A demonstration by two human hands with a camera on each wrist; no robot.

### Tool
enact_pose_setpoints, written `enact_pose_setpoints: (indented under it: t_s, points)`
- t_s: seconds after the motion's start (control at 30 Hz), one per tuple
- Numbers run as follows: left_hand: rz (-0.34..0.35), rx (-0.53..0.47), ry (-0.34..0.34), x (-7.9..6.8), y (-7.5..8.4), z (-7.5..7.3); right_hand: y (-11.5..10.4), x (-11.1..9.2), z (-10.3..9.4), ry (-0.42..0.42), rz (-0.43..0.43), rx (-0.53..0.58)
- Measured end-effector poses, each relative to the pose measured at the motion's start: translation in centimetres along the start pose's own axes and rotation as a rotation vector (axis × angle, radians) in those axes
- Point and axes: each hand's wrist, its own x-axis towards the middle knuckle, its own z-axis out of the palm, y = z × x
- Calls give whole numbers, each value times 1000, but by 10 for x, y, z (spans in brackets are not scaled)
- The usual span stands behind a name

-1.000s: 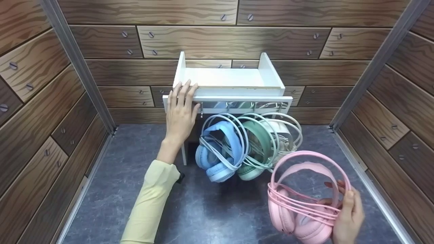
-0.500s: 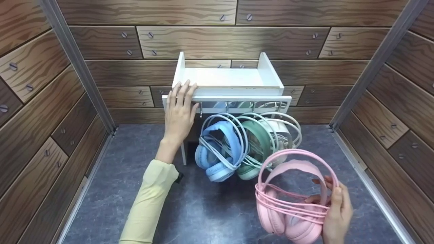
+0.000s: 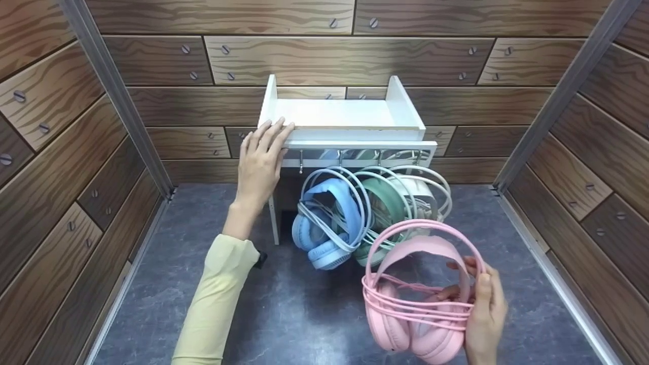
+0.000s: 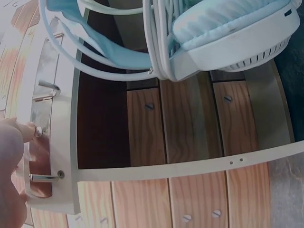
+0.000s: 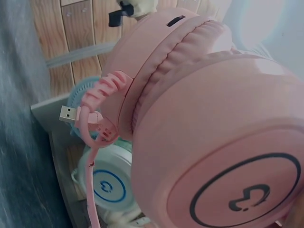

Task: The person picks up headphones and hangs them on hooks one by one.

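Note:
My right hand [image 3: 484, 309] grips the pink headphones [image 3: 388, 327] by the right side of the headband, their cord wound around the ear cups. In the right wrist view a pink cup fills much of the frame, with a USB plug [image 5: 69, 114] beside it. Blue headphones [image 3: 329, 258], green headphones [image 3: 388, 195] and white headphones [image 3: 413, 186] hang from hooks on a white rack [image 3: 337, 112]. The pink pair overlaps the green pair in the head view. My left hand [image 3: 258, 165] rests at the rack's left front corner, fingers over the top edge, beside a bare hook [image 3: 301, 163].
Wood-patterned panels [image 3: 350, 61] form the back and side walls, joined by metal corner strips [image 3: 557, 96]. The dark marbled floor [image 3: 299, 324] extends in front of the rack. A rack leg [image 3: 274, 218] stands at its left side.
My right hand has carried the pink headphones leftward, closer in front of the green pair. The left hand has shifted slightly left along the rack's corner. The hanging headphones stay put.

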Motion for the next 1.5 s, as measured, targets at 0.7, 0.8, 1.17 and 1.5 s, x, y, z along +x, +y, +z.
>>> enact_pose_setpoints:
  t_s: [0.7, 0.8, 1.17, 1.5]
  points:
    - [4, 17, -48, -9, -5, -5, 11, -3, 21, -22, 65, -47]
    - [10, 37, -33, -14, -8, -6, 11, -2, 26, -5, 89, -106]
    - [-11, -3, 40, -32, -28, -13, 13, -1, 46, 31, 120, -159]
    - [-9, -77, -3, -38, -37, -21, 21, 0, 61, 18, 91, -222]
